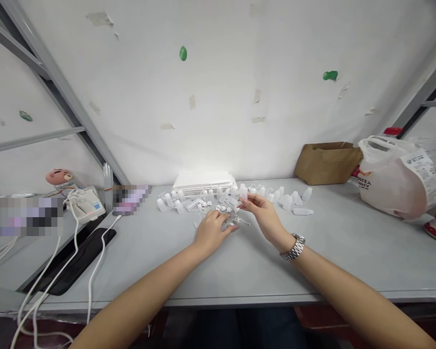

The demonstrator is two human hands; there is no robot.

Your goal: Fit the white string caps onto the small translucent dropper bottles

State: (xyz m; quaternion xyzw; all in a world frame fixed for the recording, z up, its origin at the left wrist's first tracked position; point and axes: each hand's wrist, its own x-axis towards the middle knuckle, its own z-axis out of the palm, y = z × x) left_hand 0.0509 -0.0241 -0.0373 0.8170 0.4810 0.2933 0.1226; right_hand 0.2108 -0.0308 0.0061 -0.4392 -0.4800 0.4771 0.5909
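My right hand (pixel 263 213), with a metal watch at its wrist, pinches a small translucent plastic bottle (pixel 243 191) between thumb and fingers, upright just above the table. My left hand (pixel 211 231) rests low over a loose pile of white caps with thin straps (pixel 223 209). Its thumb and fingers are apart, and the fingertips touch or nearly touch the caps. More small bottles, some capped (pixel 179 207) and some without caps (pixel 287 201), stand or lie on both sides of the pile. One bottle (pixel 303 211) lies on its side to the right.
Behind the bottles sits a stack of white sheets or flat boxes (pixel 203 180). To the right are a cardboard box (pixel 327 165) and a plastic bag (pixel 396 179). White cables (pixel 101 252), a phone-like device (pixel 131 199) and a black pad (pixel 83 261) occupy the left side.
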